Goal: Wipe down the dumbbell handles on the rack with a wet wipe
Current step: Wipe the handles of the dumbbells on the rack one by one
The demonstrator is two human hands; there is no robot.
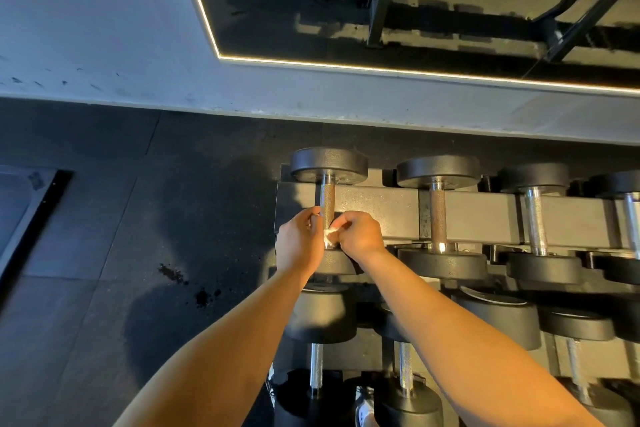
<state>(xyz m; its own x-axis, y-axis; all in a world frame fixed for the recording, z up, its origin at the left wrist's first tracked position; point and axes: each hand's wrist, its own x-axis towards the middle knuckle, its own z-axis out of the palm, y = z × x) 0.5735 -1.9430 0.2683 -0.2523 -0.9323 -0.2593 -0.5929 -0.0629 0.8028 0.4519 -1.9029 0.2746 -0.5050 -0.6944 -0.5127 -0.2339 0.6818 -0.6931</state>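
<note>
Between our curled fingers: wet wipe (329,236), against dumbbell handle (327,199) | left hand (299,243), right hand (358,234) both pinching it | soft, limp, light; we judge knurling grippy, so hold snugly.

Single head-worn wide-angle view, looking steeply down and forward, close above the rack (381,204), mirror (450,10) beyond

Only a small white scrap of the wet wipe (329,235) showed, pinched in the right hand (359,233) beside the left hand (298,246), whose own hold could not be told; together they hid the near end of the leftmost dumbbell handle (327,199). The rightmost top-row dumbbell (631,215) was cut off by the view's right edge, and the forearms (450,322) covered parts of the lower-row dumbbells (320,315).
</note>
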